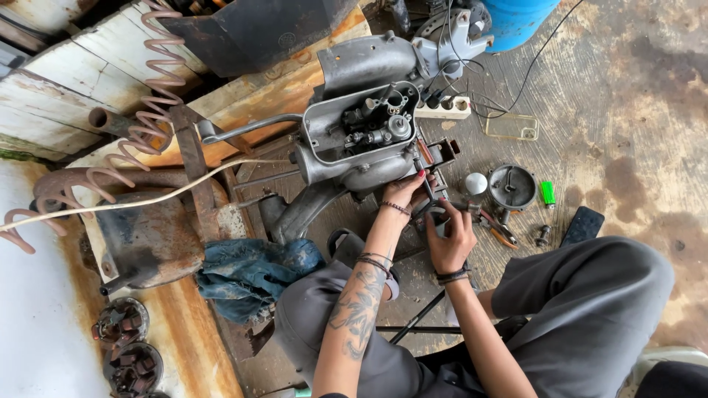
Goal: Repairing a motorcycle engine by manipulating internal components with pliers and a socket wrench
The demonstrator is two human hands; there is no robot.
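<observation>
I see a big gray engine case [354, 140] lying open in the middle. Inside its open box sit small dark metal parts [380, 121], packed close together. To the right, on the floor, a round gray cover [512, 186] lies like a bowl with a small part in it. A clear flat tray [512, 127] lies farther away.

My left hand [403, 190] reaches up to the right near edge of the engine case. Its fingers pinch a thin dark tool [426, 180] that stands against the case. My right hand [450, 237] is just near of it, curled tight around a small gray part [439, 220]. Both wrists wear bands. A blue rag [247, 271] lies to the left.
</observation>
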